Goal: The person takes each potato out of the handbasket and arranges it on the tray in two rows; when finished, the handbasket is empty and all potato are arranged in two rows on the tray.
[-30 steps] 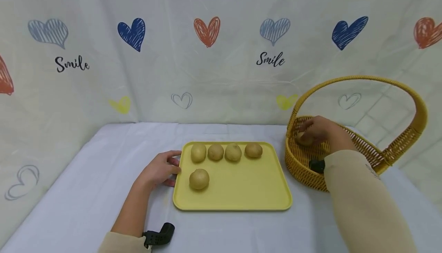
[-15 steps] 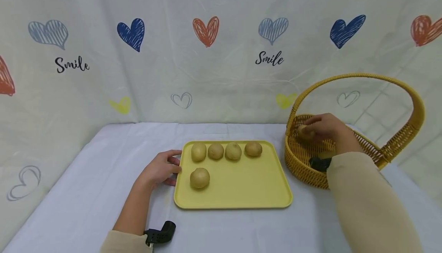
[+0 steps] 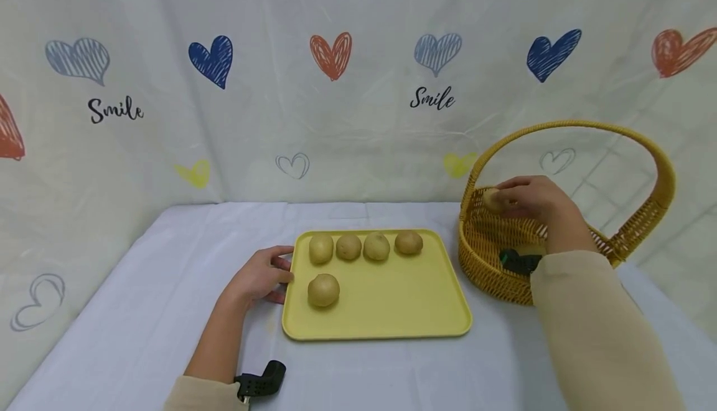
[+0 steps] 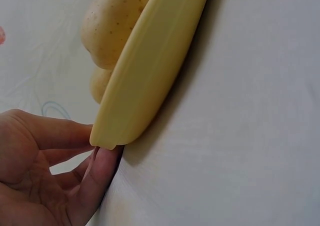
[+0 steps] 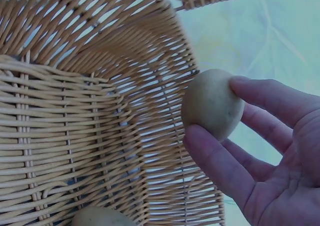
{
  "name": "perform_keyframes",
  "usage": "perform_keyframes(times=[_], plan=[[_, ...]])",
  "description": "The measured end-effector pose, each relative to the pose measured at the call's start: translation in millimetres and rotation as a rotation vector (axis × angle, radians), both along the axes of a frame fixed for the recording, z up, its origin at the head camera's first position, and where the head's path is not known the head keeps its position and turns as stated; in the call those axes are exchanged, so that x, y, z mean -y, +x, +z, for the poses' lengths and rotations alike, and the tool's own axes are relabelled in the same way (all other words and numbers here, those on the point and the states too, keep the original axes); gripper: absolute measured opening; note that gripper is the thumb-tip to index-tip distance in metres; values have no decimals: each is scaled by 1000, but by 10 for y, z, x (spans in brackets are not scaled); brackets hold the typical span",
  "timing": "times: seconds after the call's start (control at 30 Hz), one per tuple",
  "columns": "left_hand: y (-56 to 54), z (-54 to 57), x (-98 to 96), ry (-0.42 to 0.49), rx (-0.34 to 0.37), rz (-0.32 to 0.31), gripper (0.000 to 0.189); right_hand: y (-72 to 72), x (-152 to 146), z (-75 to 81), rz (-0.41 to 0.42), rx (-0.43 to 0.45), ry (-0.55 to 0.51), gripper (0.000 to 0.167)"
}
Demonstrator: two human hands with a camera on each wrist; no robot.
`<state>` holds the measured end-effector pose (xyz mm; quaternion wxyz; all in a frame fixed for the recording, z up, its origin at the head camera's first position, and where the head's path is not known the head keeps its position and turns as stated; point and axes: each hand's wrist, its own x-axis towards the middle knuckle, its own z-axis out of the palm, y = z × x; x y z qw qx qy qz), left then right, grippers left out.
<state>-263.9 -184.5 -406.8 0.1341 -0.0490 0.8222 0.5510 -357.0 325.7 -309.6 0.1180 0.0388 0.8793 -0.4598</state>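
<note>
A potato (image 5: 207,102) is pinched near the rim of a basket (image 3: 493,285) by the right hand (image 3: 532,198), its grip parted that wide, as a tray's edge (image 3: 284,311) is touched by the relaxed left hand (image 3: 259,276).

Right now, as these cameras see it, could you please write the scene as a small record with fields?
Left hand: touches the left edge of the tray
Right hand: pinches the held potato near the rim of the basket
Tray: yellow, on a white tablecloth
On tray: a far row of four potatoes; a single potato nearer the person, at left
Basket: wicker, arched handle, right of tray; at least one loose potato inside
Backdrop: hearts and "Smile"
</note>
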Motion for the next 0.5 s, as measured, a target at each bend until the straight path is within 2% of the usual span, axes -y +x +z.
perform_keyframes(times=[0.23, 0.37, 0.5], plan=[[16, -5, 3, 1, 1, 3, 64, 115, 49, 31, -126, -52, -152, 69], [16, -3, 6, 0, -6, -1, 65, 175, 74, 73, -161, -77, -241, 67], [13, 1, 2, 7, -8, -3, 64, 263, 98, 119, -187, -99, -294, 58]])
